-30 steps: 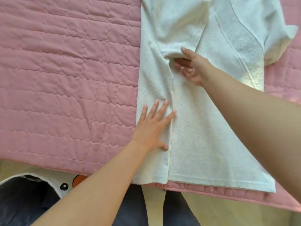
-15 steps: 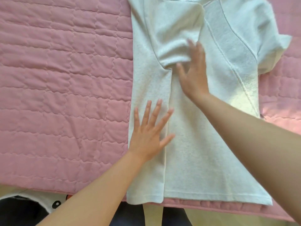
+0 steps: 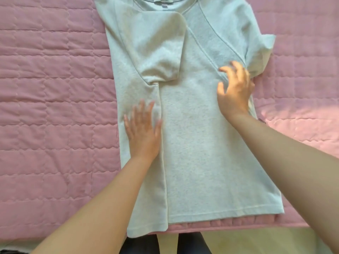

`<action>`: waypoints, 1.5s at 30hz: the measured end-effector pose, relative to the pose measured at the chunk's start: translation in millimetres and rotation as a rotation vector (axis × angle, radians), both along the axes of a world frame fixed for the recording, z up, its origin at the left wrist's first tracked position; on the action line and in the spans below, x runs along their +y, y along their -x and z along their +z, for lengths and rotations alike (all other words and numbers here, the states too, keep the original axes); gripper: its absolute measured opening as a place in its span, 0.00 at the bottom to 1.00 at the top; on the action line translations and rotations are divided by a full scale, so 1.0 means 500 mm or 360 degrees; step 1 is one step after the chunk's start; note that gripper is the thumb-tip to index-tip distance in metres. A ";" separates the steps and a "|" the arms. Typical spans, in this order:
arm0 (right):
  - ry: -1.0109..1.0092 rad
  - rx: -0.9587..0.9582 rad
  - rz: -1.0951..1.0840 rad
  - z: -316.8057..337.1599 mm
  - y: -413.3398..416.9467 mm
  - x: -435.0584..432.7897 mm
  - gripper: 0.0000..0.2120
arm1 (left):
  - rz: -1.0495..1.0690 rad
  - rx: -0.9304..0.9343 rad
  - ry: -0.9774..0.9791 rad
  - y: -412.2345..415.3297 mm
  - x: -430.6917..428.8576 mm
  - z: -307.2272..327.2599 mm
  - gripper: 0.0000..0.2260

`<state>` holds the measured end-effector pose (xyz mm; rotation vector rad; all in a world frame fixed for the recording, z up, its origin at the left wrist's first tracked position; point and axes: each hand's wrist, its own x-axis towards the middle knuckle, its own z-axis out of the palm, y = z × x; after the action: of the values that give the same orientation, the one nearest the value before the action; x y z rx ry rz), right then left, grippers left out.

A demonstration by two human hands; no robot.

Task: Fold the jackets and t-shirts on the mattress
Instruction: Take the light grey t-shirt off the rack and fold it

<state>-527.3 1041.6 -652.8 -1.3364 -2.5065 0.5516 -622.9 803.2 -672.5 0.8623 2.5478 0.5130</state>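
Grey t-shirt (image 3: pixel 198 143), collar away, on pink quilted mattress (image 3: pixel 55 107); left third already folded in, with left sleeve (image 3: pixel 161 52) over chest. Pressing folded panel with left hand (image 3: pixel 143 131), flat, fingers straight. Shifted right hand (image 3: pixel 236 90) off folded sleeve to armpit seam beside right sleeve (image 3: pixel 260 50); fingers loosely bent, blurred, gripping nothing visible. Probably left fold finished, right-side fold next.

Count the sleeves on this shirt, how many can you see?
2. The folded sleeve lies across the t-shirt chest, above the left hand. The spread sleeve sticks out to the right, just above the right hand.
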 end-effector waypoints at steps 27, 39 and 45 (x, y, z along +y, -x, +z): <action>0.0658 0.0737 -0.1041 0.073 0.001 0.382 0.04 | -0.0851 -0.0325 0.0445 0.033 0.375 -0.015 0.45; 0.1823 0.0461 -0.0975 0.054 -0.018 0.458 0.14 | -0.0634 -0.0196 0.0458 0.009 0.396 -0.061 0.47; 0.1757 0.1215 -0.1111 0.066 0.002 0.526 0.27 | -0.0616 -0.0202 0.0464 0.008 0.400 -0.052 0.47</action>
<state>-528.6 1304.5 -619.8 -1.6669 -0.9480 1.9036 -627.1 1003.1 -698.3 1.1322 2.1909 0.0711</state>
